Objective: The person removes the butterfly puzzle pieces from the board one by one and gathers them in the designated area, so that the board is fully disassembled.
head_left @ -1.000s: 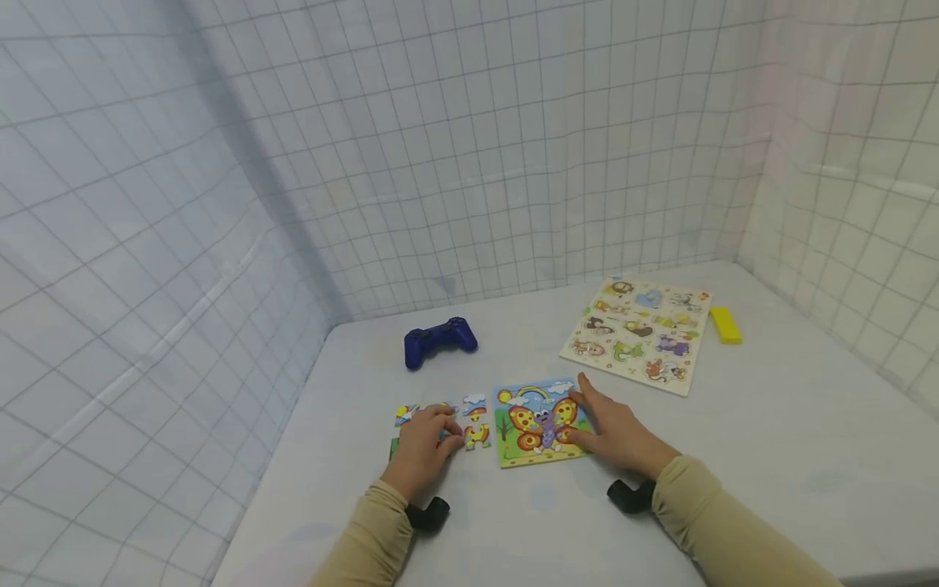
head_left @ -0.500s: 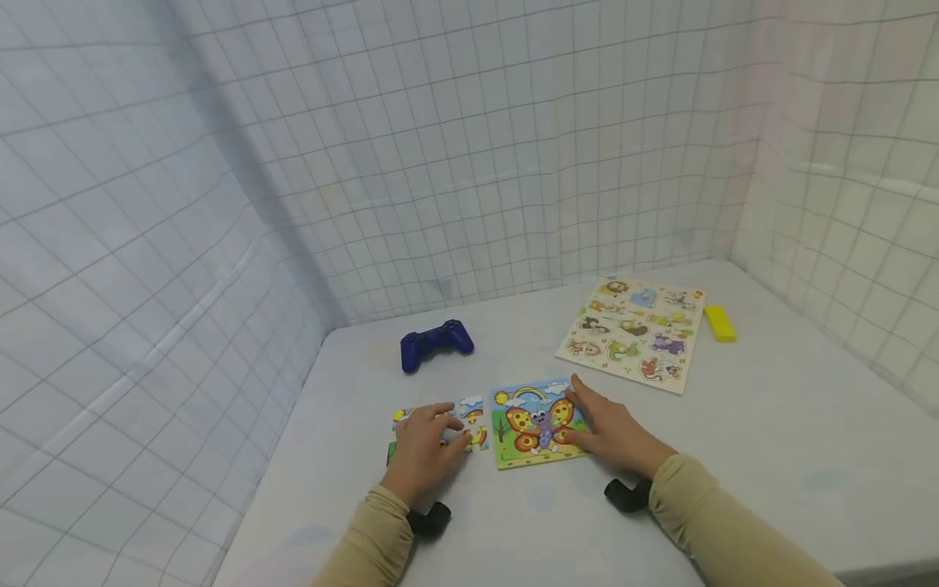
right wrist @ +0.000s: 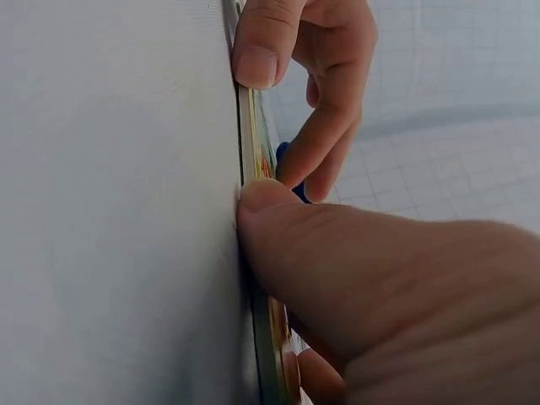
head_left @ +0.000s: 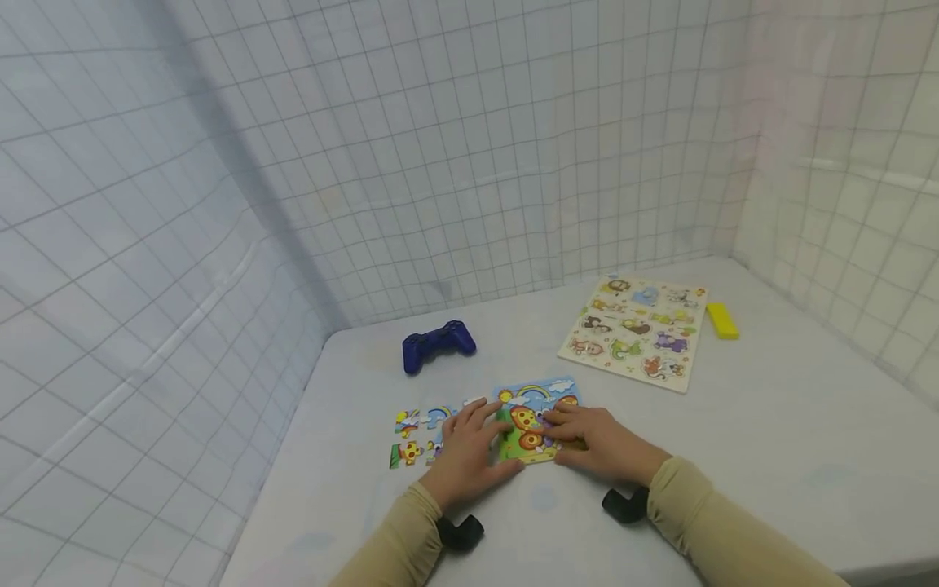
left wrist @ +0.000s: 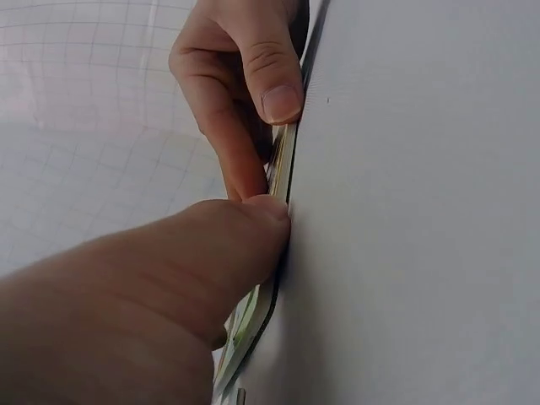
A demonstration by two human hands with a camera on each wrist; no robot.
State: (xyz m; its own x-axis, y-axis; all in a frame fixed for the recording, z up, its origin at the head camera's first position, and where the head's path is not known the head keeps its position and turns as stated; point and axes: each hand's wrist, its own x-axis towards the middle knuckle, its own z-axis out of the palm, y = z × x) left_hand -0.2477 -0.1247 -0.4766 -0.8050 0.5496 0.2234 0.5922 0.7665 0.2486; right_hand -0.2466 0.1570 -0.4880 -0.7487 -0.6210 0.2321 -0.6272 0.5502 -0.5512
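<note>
A square butterfly jigsaw puzzle (head_left: 530, 420) lies on the table in the head view, both hands on it. My left hand (head_left: 473, 452) holds its front left corner, fingertips over the left side and thumb (left wrist: 261, 224) against the front edge. My right hand (head_left: 597, 440) grips the right part, with bent fingers over the picture and thumb (right wrist: 266, 202) at the front edge. The hands cover the puzzle's right side and left border. Left of it lie loose jigsaw pieces (head_left: 407, 453) with matching colours, some hidden behind the left hand.
A blue game controller (head_left: 438, 345) lies behind the loose pieces. At the back right is a wooden animal peg puzzle (head_left: 637, 330), with a yellow block (head_left: 722, 320) beside it. Gridded white cloth (head_left: 455, 163) walls the table at the back and sides.
My left hand has moved right, from over the loose pieces to the butterfly puzzle's left side, uncovering several pieces. My right hand has shifted its fingers inward over the picture.
</note>
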